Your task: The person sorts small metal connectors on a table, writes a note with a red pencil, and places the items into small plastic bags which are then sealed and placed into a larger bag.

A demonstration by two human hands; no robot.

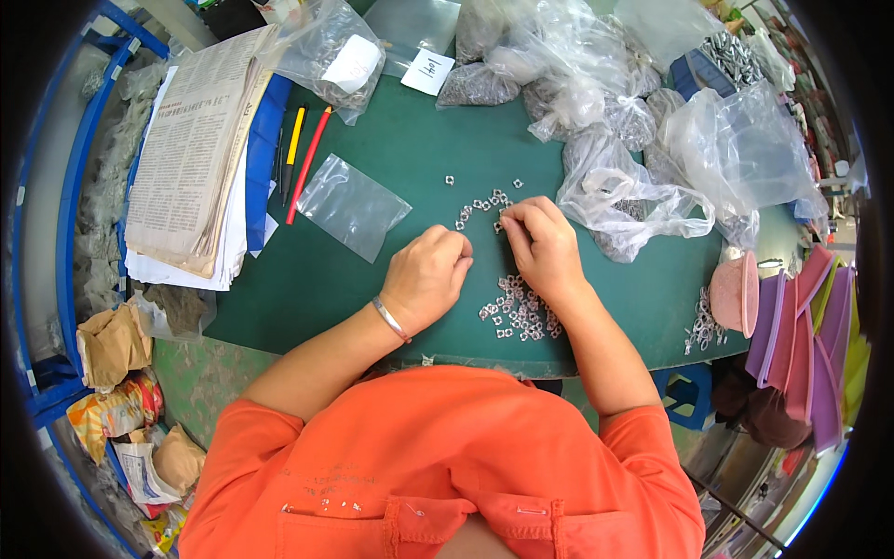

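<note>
My left hand, a metal bangle at its wrist, is closed over the green table with the fingers curled in; whatever they hold is hidden. My right hand pinches at a small silvery metal piece by its thumb and forefinger. Beyond both hands, similar square, open-centred metal pieces lie in a loose curved line, and two more sit apart from it. A larger heap of these pieces rests below my right hand, close to the forearm. Left of my left hand lies a flat clear plastic bag.
A red pencil-like stick and a yellow-and-black pen lie beside stacked newspapers. Clear bags of metal parts crowd the far right. A pink bowl and more metal pieces sit at the right edge.
</note>
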